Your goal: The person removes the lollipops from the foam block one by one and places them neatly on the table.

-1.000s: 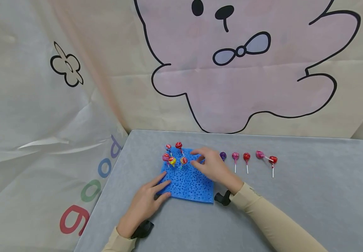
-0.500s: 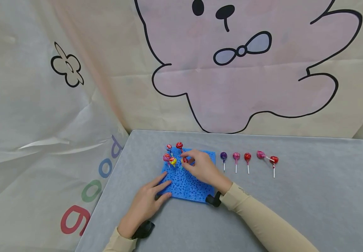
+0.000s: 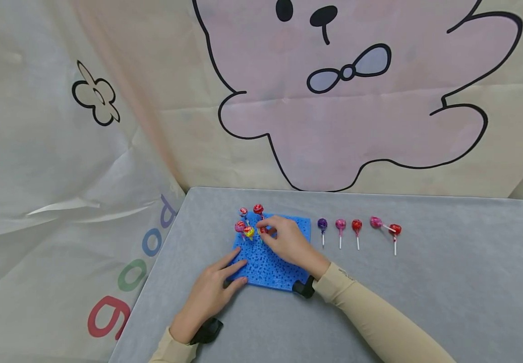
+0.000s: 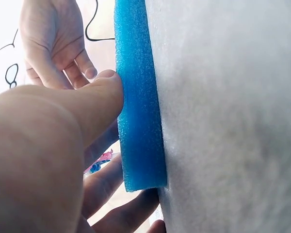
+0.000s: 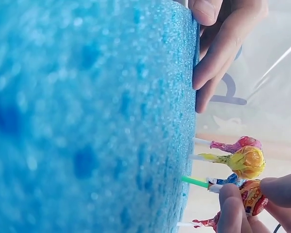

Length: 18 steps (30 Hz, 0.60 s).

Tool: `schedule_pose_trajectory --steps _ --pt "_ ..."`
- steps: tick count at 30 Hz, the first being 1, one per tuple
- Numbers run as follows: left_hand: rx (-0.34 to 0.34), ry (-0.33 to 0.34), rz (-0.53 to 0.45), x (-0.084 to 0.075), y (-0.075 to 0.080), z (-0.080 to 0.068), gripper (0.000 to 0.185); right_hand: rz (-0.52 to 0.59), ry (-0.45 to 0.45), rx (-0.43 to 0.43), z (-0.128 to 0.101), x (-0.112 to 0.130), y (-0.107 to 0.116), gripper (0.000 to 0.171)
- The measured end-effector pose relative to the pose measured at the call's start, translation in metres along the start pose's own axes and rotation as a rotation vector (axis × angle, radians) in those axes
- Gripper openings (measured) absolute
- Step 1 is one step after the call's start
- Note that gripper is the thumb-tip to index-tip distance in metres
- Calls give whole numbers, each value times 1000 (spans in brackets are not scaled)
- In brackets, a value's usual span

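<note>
A blue foam block (image 3: 270, 267) with a pitted top lies on the table. My left hand (image 3: 209, 287) rests against its left edge with fingers spread; in the left wrist view the thumb (image 4: 106, 90) touches the side of the foam. Over the block's far part, my right hand (image 3: 290, 242) pinches the wrapped head of a lollipop (image 5: 254, 196), whose green stick (image 5: 194, 182) meets the foam surface. Beside it stand a yellow lollipop (image 5: 247, 162), a pink lollipop (image 3: 240, 226), a red lollipop (image 3: 258, 208) and a smaller red-and-white lollipop (image 3: 243, 211), stuck in the foam.
Right of the block, a purple lollipop (image 3: 322, 224), a pink lollipop (image 3: 340, 224) and a red lollipop (image 3: 356, 225) lie in a row. Farther right, another pink lollipop (image 3: 376, 222) overlaps a red one (image 3: 395, 230). A printed curtain (image 3: 356, 126) hangs behind the grey table (image 3: 447, 282).
My right hand has moved left from the block's right part to the green-stick lollipop and now pinches its head. The left hand has stayed in place.
</note>
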<state>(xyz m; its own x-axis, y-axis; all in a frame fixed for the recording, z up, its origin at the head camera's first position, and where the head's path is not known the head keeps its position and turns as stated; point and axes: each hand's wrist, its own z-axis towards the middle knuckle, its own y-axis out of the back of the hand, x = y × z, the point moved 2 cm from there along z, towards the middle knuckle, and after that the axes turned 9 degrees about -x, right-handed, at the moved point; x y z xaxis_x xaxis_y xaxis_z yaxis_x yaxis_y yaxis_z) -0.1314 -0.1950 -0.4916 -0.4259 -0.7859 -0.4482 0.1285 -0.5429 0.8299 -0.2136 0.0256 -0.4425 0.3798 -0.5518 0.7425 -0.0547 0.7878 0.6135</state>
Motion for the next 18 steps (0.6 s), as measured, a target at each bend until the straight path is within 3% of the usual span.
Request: schedule_pose_trajectory --steps 18 --pt "-3 3 -3 0 0 0 47 29 38 -47 5 12 6 23"
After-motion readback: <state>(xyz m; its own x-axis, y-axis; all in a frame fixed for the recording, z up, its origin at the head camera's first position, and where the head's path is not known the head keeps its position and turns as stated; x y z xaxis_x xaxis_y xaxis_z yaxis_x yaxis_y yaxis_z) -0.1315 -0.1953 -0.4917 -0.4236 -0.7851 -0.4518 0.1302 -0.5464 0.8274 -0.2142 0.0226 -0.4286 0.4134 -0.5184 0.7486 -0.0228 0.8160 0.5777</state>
